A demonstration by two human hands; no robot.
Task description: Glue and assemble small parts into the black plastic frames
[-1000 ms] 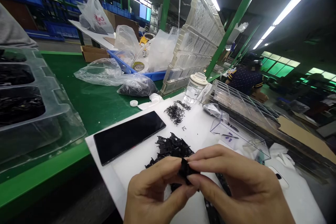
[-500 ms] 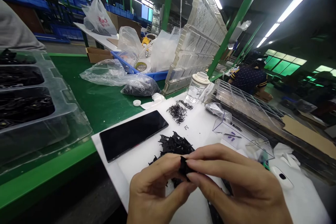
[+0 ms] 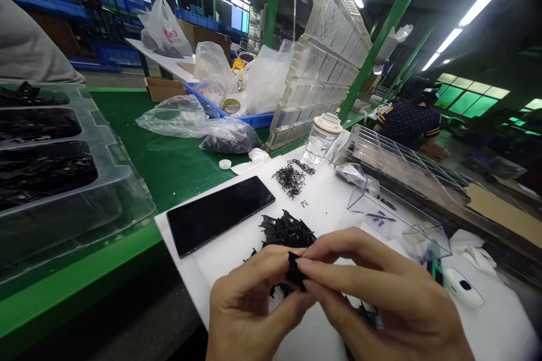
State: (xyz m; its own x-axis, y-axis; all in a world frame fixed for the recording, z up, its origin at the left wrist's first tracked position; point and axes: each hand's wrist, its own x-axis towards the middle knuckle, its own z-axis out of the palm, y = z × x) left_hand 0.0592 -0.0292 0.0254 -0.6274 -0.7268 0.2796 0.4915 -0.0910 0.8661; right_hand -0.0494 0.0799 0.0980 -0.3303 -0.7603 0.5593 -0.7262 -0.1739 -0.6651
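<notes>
Between my fingertips is a small black plastic part (image 3: 295,271), pinched from both sides. My left hand (image 3: 249,299) grips its left side with thumb and forefinger, and my right hand (image 3: 381,293) closes on it from the right. The fingers cover much of the part, so its full shape is hidden. Just behind my hands lies a pile of similar black parts (image 3: 285,228) on the white board (image 3: 249,200). Farther back on the board is a heap of tiny black wire-like pieces (image 3: 289,179).
A black phone (image 3: 220,214) lies at the board's left. Behind stands a lidded clear jar (image 3: 320,138). A clear box (image 3: 393,220) sits to the right. At far left is a clear tray (image 3: 114,180) of black parts. A person (image 3: 409,123) is in the right background.
Both hands keep their pinch on the black part, which has tilted slightly and shifted a little left. The surroundings have slid slightly rightward in view.
</notes>
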